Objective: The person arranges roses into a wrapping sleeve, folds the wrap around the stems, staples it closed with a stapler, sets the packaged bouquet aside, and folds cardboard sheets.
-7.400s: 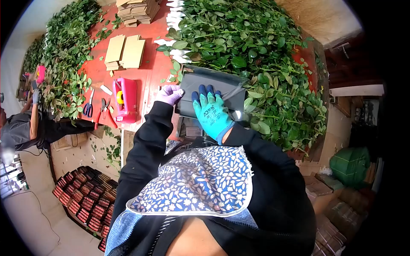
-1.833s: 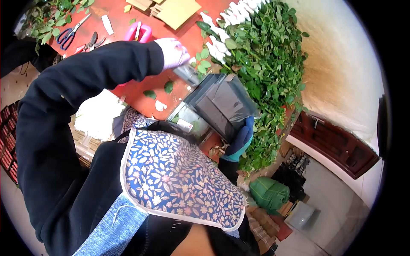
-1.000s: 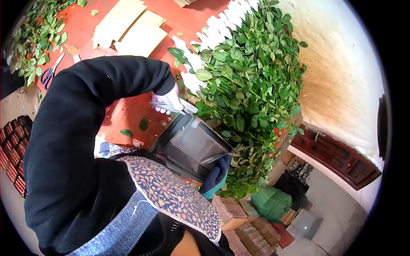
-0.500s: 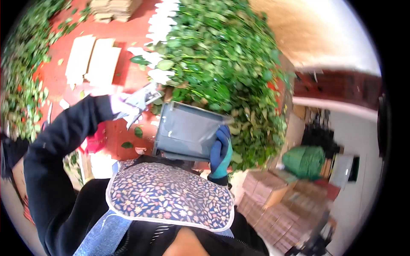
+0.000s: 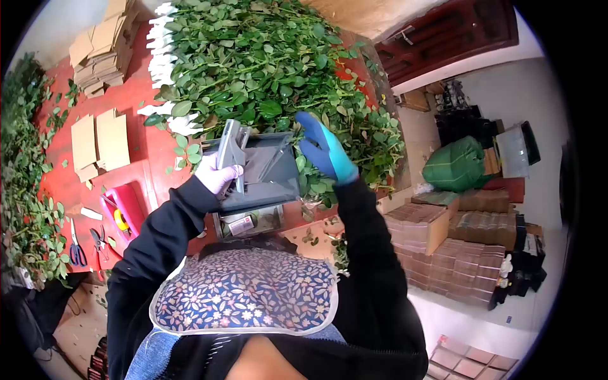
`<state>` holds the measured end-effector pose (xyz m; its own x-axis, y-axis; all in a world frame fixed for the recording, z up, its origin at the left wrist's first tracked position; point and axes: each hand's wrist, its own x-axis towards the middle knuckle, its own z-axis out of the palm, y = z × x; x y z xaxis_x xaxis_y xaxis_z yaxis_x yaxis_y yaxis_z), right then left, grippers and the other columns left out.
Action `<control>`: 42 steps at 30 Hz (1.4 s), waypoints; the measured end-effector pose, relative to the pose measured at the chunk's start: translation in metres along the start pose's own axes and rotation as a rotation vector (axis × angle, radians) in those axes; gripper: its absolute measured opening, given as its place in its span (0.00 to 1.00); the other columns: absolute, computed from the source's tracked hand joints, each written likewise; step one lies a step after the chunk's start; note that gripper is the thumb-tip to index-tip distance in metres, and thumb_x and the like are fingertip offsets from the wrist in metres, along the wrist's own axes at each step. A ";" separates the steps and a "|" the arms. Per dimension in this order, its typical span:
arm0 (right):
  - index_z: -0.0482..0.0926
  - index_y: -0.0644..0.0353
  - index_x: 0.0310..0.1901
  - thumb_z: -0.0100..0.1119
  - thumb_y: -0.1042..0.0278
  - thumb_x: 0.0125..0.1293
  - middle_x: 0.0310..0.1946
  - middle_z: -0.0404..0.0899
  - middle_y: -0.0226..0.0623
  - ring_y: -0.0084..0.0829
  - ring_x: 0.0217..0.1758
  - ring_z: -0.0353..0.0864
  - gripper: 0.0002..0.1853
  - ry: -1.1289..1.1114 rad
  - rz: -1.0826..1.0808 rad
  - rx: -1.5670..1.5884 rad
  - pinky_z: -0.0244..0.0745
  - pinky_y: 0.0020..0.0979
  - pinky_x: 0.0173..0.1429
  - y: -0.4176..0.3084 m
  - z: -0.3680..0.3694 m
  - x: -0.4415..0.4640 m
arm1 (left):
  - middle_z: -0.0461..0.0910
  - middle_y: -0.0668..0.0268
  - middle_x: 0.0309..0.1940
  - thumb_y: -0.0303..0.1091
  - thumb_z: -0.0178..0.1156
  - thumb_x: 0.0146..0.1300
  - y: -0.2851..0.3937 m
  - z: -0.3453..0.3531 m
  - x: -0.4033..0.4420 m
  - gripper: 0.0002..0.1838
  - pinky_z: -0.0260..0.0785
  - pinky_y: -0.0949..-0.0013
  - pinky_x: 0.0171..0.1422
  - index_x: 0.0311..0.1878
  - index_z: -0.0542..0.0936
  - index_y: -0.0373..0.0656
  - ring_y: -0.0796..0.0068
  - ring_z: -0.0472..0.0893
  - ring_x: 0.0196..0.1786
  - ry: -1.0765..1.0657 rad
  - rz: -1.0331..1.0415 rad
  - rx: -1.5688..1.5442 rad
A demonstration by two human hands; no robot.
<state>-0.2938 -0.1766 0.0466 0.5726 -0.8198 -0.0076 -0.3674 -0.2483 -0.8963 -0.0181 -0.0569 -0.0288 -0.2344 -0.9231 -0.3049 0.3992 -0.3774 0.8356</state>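
My left hand, in a pale thin glove, grips a grey metal plier stapler held over the left side of a grey plastic bin. A flat greyish piece slants inside the bin. My right hand, in a blue and teal glove, is beside the bin's upper right corner with its fingers apart and nothing in them. It hovers over the edge of a large pile of leafy green stems. White wrapped stem ends line the pile's left side.
On the red table lie cardboard pieces, a cardboard stack, a pink tape dispenser, scissors and red-handled pruners. More foliage lines the left. Stacked cardboard bundles and a green sack stand right.
My right hand has left the bin's right side, moved up and opened. My left hand has brought the stapler over the bin. The head view has shifted.
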 end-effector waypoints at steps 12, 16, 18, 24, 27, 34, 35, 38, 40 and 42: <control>0.83 0.57 0.41 0.66 0.66 0.60 0.35 0.85 0.42 0.43 0.41 0.84 0.09 -0.569 -0.009 -0.221 0.77 0.37 0.45 0.033 0.006 0.077 | 0.76 0.56 0.60 0.32 0.68 0.58 0.041 -0.053 -0.034 0.26 0.61 0.61 0.73 0.60 0.77 0.34 0.63 0.75 0.64 0.053 -0.114 0.023; 0.81 0.51 0.37 0.66 0.73 0.49 0.31 0.78 0.37 0.44 0.39 0.80 0.11 -0.418 -0.536 -0.491 0.74 0.44 0.43 0.012 0.003 0.046 | 0.76 0.56 0.61 0.32 0.68 0.57 0.046 -0.063 -0.047 0.26 0.60 0.61 0.73 0.59 0.78 0.35 0.63 0.74 0.65 0.102 -0.157 0.063; 0.80 0.51 0.37 0.68 0.70 0.48 0.34 0.79 0.33 0.41 0.43 0.78 0.12 -0.410 -0.522 -0.557 0.73 0.41 0.48 0.009 0.004 0.034 | 0.76 0.57 0.61 0.32 0.68 0.57 0.048 -0.061 -0.050 0.26 0.60 0.61 0.74 0.60 0.77 0.35 0.63 0.74 0.65 0.116 -0.159 0.081; 0.81 0.54 0.38 0.71 0.65 0.50 0.36 0.79 0.33 0.39 0.45 0.78 0.13 -0.164 -0.482 -0.679 0.72 0.40 0.56 -0.033 -0.031 -0.015 | 0.76 0.57 0.60 0.32 0.68 0.58 0.045 -0.067 -0.050 0.26 0.59 0.61 0.74 0.60 0.77 0.35 0.62 0.74 0.65 0.093 -0.114 0.159; 0.83 0.55 0.44 0.77 0.58 0.49 0.42 0.82 0.35 0.41 0.47 0.80 0.21 -0.065 -0.007 -0.439 0.74 0.40 0.55 -0.077 -0.022 -0.071 | 0.76 0.56 0.61 0.32 0.66 0.59 0.047 -0.066 -0.051 0.25 0.59 0.61 0.74 0.60 0.77 0.35 0.63 0.74 0.65 0.085 -0.150 0.118; 0.64 0.64 0.67 0.72 0.44 0.56 0.46 0.82 0.51 0.49 0.47 0.83 0.45 -0.066 0.314 -0.237 0.77 0.43 0.54 -0.036 0.064 -0.094 | 0.78 0.57 0.59 0.31 0.66 0.60 0.044 -0.063 -0.043 0.26 0.59 0.60 0.75 0.61 0.75 0.33 0.62 0.73 0.66 0.057 -0.076 0.129; 0.64 0.64 0.67 0.72 0.44 0.57 0.47 0.82 0.53 0.49 0.48 0.83 0.44 -0.032 0.408 -0.125 0.77 0.43 0.54 -0.034 0.069 -0.093 | 0.78 0.57 0.59 0.31 0.66 0.60 0.043 -0.062 -0.041 0.26 0.59 0.60 0.75 0.61 0.75 0.33 0.62 0.73 0.66 0.037 -0.081 0.143; 0.65 0.62 0.67 0.71 0.51 0.59 0.43 0.82 0.50 0.45 0.45 0.84 0.39 -0.050 0.365 -0.084 0.77 0.40 0.50 -0.025 0.071 -0.089 | 0.77 0.56 0.59 0.31 0.66 0.59 0.038 -0.064 -0.034 0.27 0.59 0.59 0.75 0.62 0.75 0.33 0.61 0.74 0.66 0.017 -0.061 0.146; 0.70 0.61 0.61 0.71 0.55 0.60 0.40 0.83 0.47 0.43 0.42 0.83 0.32 0.015 0.314 -0.073 0.77 0.39 0.47 -0.011 0.071 -0.086 | 0.78 0.60 0.59 0.28 0.66 0.61 0.035 -0.065 -0.030 0.24 0.60 0.64 0.73 0.60 0.77 0.34 0.65 0.75 0.64 -0.001 -0.017 0.106; 0.75 0.60 0.53 0.69 0.58 0.61 0.36 0.83 0.46 0.44 0.39 0.83 0.23 0.116 0.210 -0.120 0.77 0.39 0.45 -0.001 0.071 -0.078 | 0.78 0.60 0.59 0.28 0.66 0.61 0.029 -0.066 -0.028 0.23 0.61 0.63 0.73 0.60 0.77 0.34 0.65 0.75 0.64 -0.025 0.005 0.113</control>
<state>-0.2860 -0.0758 0.0165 0.3895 -0.9118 -0.1305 -0.5574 -0.1206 -0.8214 0.0585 -0.0472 -0.0259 -0.2548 -0.9224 -0.2904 0.2987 -0.3607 0.8836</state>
